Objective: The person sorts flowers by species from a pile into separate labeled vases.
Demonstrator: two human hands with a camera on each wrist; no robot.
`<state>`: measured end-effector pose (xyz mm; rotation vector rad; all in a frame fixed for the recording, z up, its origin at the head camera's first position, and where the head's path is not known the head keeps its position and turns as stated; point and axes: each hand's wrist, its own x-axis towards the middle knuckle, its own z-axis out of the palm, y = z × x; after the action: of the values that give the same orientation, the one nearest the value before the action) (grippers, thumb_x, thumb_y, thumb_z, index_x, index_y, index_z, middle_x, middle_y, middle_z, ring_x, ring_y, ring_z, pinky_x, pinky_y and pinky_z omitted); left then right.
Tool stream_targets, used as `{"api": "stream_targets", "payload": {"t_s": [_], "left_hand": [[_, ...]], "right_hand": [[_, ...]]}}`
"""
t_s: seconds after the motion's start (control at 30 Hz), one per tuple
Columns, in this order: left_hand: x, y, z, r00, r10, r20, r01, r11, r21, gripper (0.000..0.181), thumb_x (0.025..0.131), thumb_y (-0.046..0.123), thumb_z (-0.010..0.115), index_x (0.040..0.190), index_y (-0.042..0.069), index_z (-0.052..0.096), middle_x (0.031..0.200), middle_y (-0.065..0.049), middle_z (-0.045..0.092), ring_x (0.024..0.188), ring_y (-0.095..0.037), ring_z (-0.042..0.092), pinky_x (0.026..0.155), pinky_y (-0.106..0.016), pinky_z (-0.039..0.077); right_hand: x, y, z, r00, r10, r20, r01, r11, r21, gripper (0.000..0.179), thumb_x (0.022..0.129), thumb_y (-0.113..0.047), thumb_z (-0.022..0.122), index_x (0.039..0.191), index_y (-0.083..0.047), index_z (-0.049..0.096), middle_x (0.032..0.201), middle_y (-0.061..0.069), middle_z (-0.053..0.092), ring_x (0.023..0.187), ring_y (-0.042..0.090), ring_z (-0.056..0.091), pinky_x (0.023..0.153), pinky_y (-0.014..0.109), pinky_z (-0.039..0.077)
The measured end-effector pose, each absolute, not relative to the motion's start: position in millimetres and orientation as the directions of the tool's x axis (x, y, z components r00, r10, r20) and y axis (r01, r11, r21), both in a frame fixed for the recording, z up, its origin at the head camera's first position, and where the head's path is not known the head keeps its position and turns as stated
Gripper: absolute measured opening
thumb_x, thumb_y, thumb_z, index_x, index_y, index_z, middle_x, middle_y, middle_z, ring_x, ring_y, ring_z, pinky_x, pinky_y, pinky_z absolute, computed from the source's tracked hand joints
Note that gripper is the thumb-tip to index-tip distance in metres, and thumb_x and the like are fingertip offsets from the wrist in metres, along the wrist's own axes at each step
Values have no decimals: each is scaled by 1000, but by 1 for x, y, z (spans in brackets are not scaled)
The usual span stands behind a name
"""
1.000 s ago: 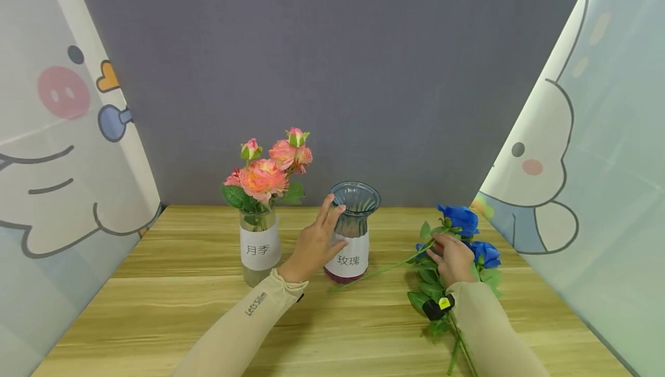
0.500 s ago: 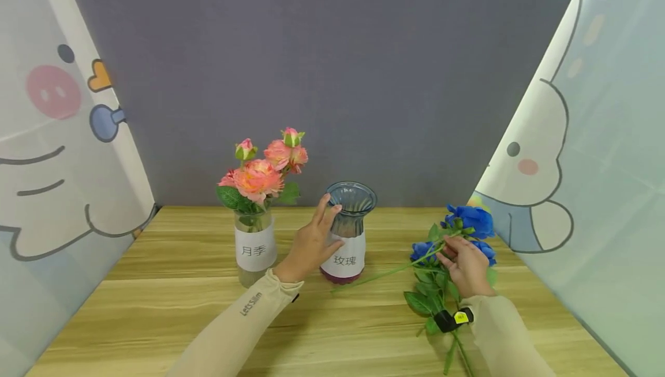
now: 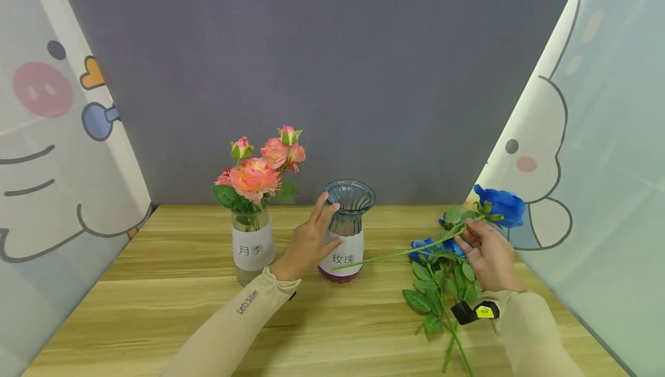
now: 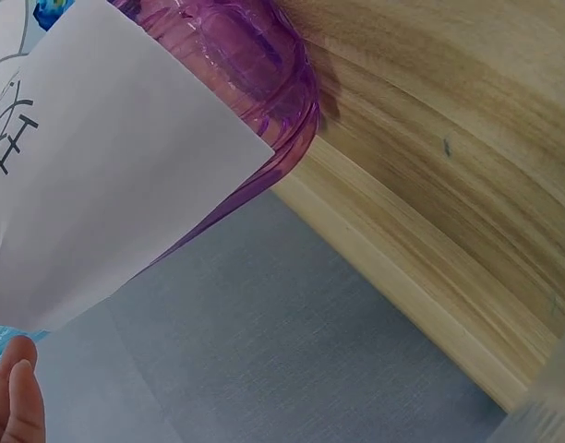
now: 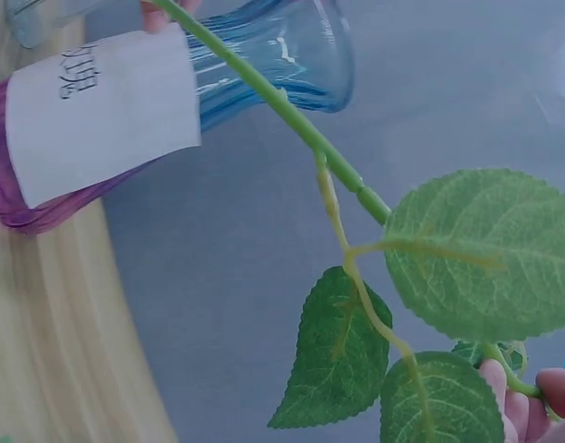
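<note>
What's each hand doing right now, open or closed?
Left hand: open beside the blue-purple vase; whether it touches can't be told.
Right hand: closed, pinching the green stem of a blue rose.

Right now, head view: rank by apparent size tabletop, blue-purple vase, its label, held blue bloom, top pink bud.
1. Tabletop
2. Blue-purple vase
3. Vase label and held blue bloom: too alike to rank, label partly covered
4. Top pink bud
</note>
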<state>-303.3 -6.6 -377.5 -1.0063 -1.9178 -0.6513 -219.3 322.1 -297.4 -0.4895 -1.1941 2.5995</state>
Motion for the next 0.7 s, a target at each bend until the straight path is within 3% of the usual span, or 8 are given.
{"api": "stream_targets", "payload": {"t_s": [0.2,0.5,0.6,0.7], "left_hand": [[-301,-6,-376,-318,393,863,841,538,65,112,65,14,89,149,18,16,144,-32,33,48,-5,31,43,-20,35],[-297,-4,-373,-350,399,848,822,564,74,98,66,12,89,141,12,26,145,-32,33,47,-5,30,42,-21,34],[-297,-4,-374,-338,395,855,824,563,66,99,66,14,89,141,10,26,144,-32,34,47,-5,30,43,-21,35],[-298,-4,-374,-331,387,861,827,558,67,99,65,14,90,141,10,26,144,-31,34,48,-4,29,42,-20,34]], "right_hand": [[-218,335,-282,-945,265,-192,-55,-706,-706,12,96,-6,55,86,-10,58,78,1,50,74,13,52,73,28,50],[-216,351,-255,-966,201,-163,-53,-769,-637,6,95,-3,57,92,-8,54,88,3,46,76,15,52,86,28,49],[-217,356,-245,-968,192,-159,-60,-798,-599,6,95,-1,56,92,-6,55,90,3,45,76,16,52,101,26,39],[-219,359,-233,-971,187,-151,-76,-835,-545,7,95,1,55,94,-5,55,89,4,45,75,18,52,109,24,19]]}}
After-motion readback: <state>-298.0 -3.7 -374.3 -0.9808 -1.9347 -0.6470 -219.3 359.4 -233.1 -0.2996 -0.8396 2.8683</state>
